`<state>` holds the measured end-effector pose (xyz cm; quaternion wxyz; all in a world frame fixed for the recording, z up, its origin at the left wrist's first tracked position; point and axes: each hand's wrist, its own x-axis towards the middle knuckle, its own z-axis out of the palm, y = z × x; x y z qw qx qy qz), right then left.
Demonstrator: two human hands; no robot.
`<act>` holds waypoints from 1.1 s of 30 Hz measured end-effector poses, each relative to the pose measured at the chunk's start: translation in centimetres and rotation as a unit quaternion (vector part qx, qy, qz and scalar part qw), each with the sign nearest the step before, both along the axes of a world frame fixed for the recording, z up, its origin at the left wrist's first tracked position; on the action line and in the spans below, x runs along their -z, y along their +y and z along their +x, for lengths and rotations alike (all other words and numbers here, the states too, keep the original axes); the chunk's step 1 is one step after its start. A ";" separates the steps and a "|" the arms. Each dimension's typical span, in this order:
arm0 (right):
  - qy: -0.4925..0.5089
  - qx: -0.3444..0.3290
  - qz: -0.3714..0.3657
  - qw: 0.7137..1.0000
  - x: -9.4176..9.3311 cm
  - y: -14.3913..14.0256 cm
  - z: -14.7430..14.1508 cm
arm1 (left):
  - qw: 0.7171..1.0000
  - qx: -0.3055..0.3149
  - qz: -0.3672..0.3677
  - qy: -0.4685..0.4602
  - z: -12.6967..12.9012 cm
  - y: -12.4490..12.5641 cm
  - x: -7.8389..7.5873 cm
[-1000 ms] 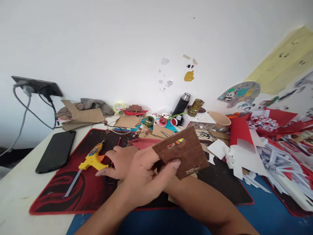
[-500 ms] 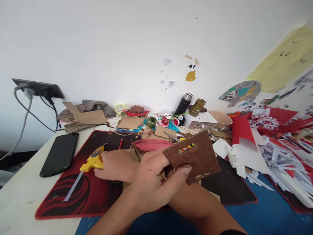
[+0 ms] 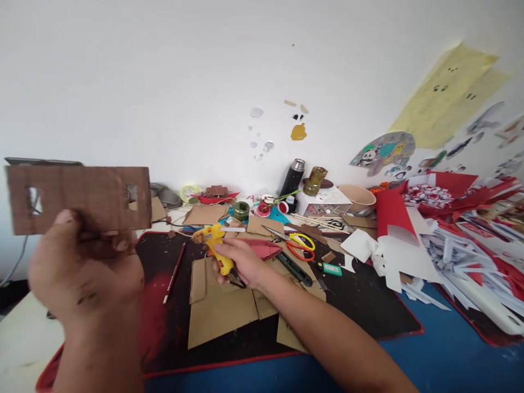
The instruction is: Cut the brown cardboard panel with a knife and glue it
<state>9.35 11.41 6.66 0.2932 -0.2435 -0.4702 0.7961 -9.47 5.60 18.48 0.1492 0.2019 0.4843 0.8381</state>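
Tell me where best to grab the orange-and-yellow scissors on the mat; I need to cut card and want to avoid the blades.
Take the scissors by the looped handles, coming from the right, the side away from the right hand and its glue gun. They lie flat on the mat with the loops open and the blades pointing left toward the card scraps, so the loops look the safest grip.

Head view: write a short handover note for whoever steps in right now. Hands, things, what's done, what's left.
Left hand: holds the brown cardboard panel up in the air, two window cut-outs visible.
Right hand: gripping the yellow glue gun, lifted over the cardboard pieces on the black-red mat.
Nearby: scissors, red pencil.
Done: panel and gun both in hand.
Left: no glue seen on the panel yet; gun and panel are apart.
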 end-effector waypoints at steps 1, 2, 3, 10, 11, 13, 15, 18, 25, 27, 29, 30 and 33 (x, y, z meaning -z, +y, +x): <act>0.001 0.009 -0.003 1.000 -0.2 -0.1 1.1 | 1.000 0.002 -0.007 -0.011 0.0 0.7 0.5; -0.002 0.014 -0.003 1.000 -0.4 -0.2 2.1 | 1.000 0.007 -0.019 -0.008 0.2 1.3 1.1; -0.004 0.018 0.000 1.000 -0.6 -0.4 3.1 | 0.999 0.012 -0.029 -0.004 0.5 1.8 1.7; -0.001 0.129 0.064 0.990 -1.0 -0.9 7.8 | 0.992 0.079 -0.086 0.056 3.2 2.8 5.3; -0.005 0.147 0.066 0.987 -0.7 -1.0 8.2 | 0.989 0.097 -0.092 0.068 3.6 2.8 5.6; -0.014 0.159 0.072 0.984 0.1 -1.1 8.6 | 0.983 0.123 -0.101 0.088 4.2 2.9 6.1; -0.024 0.144 0.083 0.986 0.7 -1.2 8.8 | 0.980 0.135 -0.109 0.101 4.8 3.0 6.4; -0.036 0.152 0.112 0.981 1.2 -1.2 8.9 | 0.976 0.139 -0.122 0.113 5.4 3.2 6.8; -0.084 0.185 0.175 0.963 1.4 -1.8 8.7 | 0.974 0.146 -0.126 0.117 5.4 3.4 7.3; -0.094 0.179 0.194 0.960 1.5 -2.0 8.8 | 0.975 0.143 -0.124 0.114 5.2 3.5 7.4; -0.101 0.174 0.201 0.959 1.6 -2.1 8.8 | 0.976 0.146 -0.120 0.110 5.1 3.6 7.5; -0.105 0.173 0.202 0.958 1.6 -2.2 8.8 | 0.975 0.151 -0.118 0.108 5.1 3.6 7.6; -0.115 0.172 0.204 0.957 1.5 -2.2 8.8 | 0.974 0.169 -0.110 0.105 5.1 3.7 7.9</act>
